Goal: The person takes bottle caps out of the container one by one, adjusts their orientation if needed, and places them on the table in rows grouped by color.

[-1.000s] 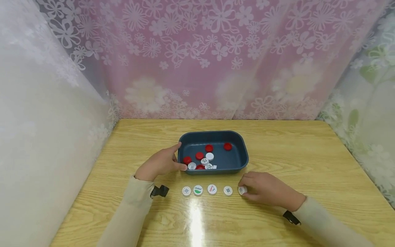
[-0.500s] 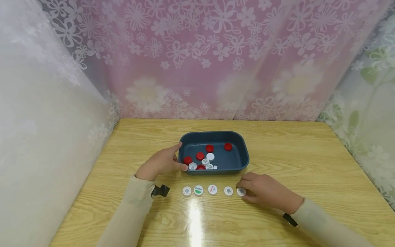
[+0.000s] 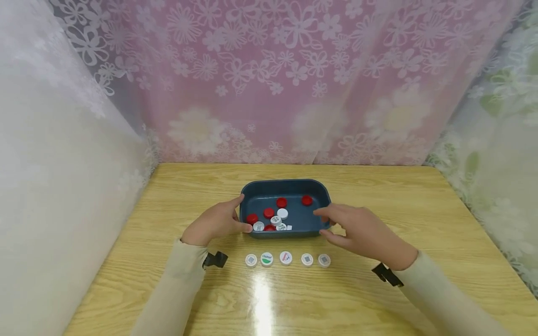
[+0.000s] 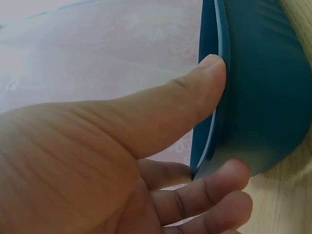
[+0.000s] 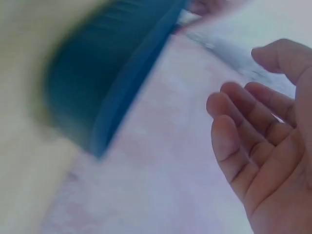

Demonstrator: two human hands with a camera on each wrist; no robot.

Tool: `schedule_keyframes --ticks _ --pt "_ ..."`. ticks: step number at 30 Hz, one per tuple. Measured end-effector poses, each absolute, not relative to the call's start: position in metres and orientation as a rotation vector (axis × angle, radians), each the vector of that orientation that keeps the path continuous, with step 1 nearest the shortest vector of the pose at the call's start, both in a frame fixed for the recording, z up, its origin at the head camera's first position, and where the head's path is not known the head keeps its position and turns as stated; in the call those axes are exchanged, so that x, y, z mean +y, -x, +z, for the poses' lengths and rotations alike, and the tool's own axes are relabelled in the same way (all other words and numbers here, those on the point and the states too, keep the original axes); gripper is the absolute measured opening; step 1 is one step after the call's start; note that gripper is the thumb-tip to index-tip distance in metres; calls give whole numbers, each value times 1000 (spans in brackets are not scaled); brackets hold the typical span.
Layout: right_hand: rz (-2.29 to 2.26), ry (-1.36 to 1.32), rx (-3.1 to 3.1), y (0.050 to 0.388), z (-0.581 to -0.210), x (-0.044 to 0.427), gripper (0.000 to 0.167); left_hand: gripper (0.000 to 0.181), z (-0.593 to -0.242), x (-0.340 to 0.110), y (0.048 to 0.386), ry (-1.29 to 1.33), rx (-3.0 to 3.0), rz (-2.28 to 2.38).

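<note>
My left hand [image 3: 214, 222] holds the left end of a dark blue plastic box [image 3: 313, 226], thumb at its front corner and forefinger along the left side. The left wrist view shows that thumb against the rim of the box [image 4: 263, 87]. Over the right end of the box hovers my right hand [image 3: 363, 233], fingers loosely bent and apart, holding nothing; the right wrist view shows the palm bare. Red caps [image 3: 268, 213] and white caps [image 3: 282, 213] lie inside, mostly toward the left. In front, several printed white bottle caps form a row, the rightmost cap [image 3: 324, 260] nearest my right hand.
The wooden table [image 3: 378, 186] ends at a pink floral curtain [image 3: 260, 93] behind and pale curtains at both sides. A small white square piece [image 3: 289, 227] lies by the front wall in the box. Glare crosses the table in front of the row.
My right hand has let go of the rightmost white cap, leaving it flat at the row's end. It has moved up and left over the box. My left hand stays at the box.
</note>
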State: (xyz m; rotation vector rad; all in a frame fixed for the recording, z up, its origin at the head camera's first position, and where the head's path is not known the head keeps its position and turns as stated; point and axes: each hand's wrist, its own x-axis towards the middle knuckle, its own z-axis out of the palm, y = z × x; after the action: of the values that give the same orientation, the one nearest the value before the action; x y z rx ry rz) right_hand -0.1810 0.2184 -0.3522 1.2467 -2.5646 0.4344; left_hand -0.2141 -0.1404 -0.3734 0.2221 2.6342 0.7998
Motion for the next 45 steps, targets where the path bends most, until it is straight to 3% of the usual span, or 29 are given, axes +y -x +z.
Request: schedule_keyframes --ticks 6,13,24,30,38,45 --pt "600 -1143 -2454 189 -322 199 29 102 -375 -141 215 -224 2626 808" --pt "655 -1070 -2527 193 -310 179 37 103 -376 -141 216 -216 2640 799" --pt "331 -1224 -2875 247 -301 133 40 101 -376 -141 218 -227 2653 788" --pt "-33 -1373 -2993 277 -323 106 29 102 -375 -142 217 -232 2643 788" --pt "-490 -1574 -2991 301 -373 93 37 100 -374 -141 218 -251 2635 800" --pt "-626 -1588 -2956 308 -388 82 35 101 -372 -141 216 -233 2622 801"
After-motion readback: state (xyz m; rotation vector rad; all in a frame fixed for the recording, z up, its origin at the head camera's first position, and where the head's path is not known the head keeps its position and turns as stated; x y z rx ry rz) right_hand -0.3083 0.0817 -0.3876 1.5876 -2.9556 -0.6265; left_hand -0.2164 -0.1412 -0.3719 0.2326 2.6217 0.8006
